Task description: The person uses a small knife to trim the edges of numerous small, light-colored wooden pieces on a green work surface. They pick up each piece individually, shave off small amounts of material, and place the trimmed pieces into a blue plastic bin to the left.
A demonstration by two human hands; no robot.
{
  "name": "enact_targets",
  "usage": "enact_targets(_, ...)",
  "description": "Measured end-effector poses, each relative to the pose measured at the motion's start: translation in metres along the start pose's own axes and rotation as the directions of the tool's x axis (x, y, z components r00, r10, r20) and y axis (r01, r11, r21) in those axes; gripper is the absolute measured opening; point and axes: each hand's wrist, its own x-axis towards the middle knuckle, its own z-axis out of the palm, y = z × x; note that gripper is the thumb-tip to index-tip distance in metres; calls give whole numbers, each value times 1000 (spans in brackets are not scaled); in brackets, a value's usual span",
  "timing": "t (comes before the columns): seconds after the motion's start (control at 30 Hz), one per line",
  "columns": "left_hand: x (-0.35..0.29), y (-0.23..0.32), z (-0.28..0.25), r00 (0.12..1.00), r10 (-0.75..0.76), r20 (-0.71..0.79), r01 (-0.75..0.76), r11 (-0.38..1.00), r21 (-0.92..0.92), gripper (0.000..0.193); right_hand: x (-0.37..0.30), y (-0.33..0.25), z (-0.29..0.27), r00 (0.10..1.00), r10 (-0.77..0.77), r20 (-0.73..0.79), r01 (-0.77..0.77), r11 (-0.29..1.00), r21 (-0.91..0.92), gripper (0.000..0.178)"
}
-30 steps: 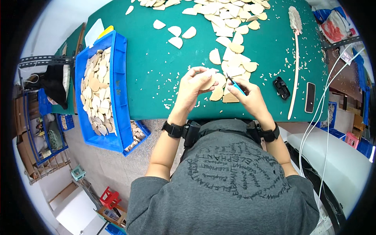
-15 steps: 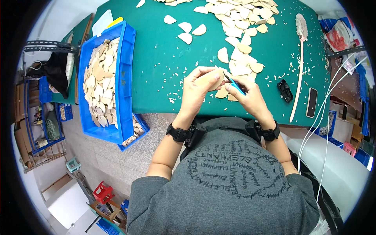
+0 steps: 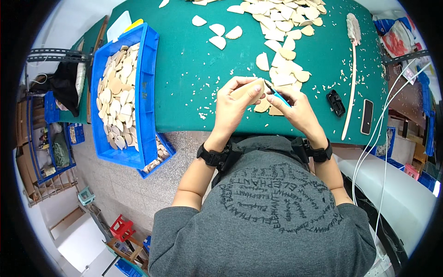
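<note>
The left hand is clamped on a pale beige, flat, round-edged piece above the green tabletop. At its three o'clock, the right hand grips a slim blue-handled, dark-tipped tool, its tip by the piece's edge; contact is unclear. A blue rectangular plastic tray of beige pieces sits at nine o'clock.
</note>
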Motion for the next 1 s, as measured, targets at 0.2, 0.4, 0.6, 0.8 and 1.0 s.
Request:
enact_targets(0.2,-2,0,-1,1000,-3,-2,3,1000,-19,26,0,1,2,999,-50,13,49,997,54,46)
enact_targets(0.4,-3,4,2,1000,-14,-9,14,998,-54,29,0,0,3,997,-64,32,60,992,115,38)
enact_targets(0.6,-5,3,3,1000,21,-8,-21,1000,-3,26,-4,-2,1,998,-62,27,58,989,139,36)
enact_targets(0.8,-6,3,5,999,41,-17,-40,998,56,22,-4,1,2,999,-44,11,42,994,101,37)
enact_targets(1.0,-5,-1,4,999,38,-26,-37,998,58,22,-2,0,1,999,-34,32,33,998,58,37)
